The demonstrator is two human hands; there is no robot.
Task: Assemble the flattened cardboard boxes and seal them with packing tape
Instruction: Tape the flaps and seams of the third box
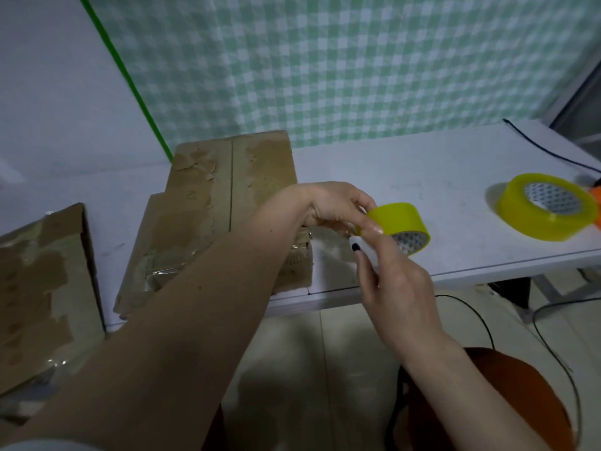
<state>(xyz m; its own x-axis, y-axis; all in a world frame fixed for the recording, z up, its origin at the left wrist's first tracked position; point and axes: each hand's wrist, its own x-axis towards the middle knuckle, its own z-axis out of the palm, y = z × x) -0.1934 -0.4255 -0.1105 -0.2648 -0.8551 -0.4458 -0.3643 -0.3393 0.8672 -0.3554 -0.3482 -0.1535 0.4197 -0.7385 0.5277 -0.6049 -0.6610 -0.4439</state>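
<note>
L hand (335,206) reaches across center frame, fingers curled round a yellow tape roll (401,226), holding it just above the white table (422,177) near its front edge. R hand (395,288) comes up from lower right, fingers wrapped on a small white cutter (364,252) (black button on top, blade not visible); index finger extends up and touches the roll's outer face. Can't tell if any tape is pulled free.

Box (224,209) sits center-left on table, flaps closed, seam running down the top, old torn tape patches either side, clear tape wrinkled on its near end. Contents not visible. L forearm crosses over its right near corner.

2nd box (42,288) at left edge of frame, also closed w/ torn tape marks, partly cut off by frame.

Spare tape roll (546,206) lies flat at right of the table, well apart from the hands, w/ something orange (596,196) just beside it at frame edge. Black cable (549,151) runs across table upper right. Green-check curtain (357,60) behind.
</note>
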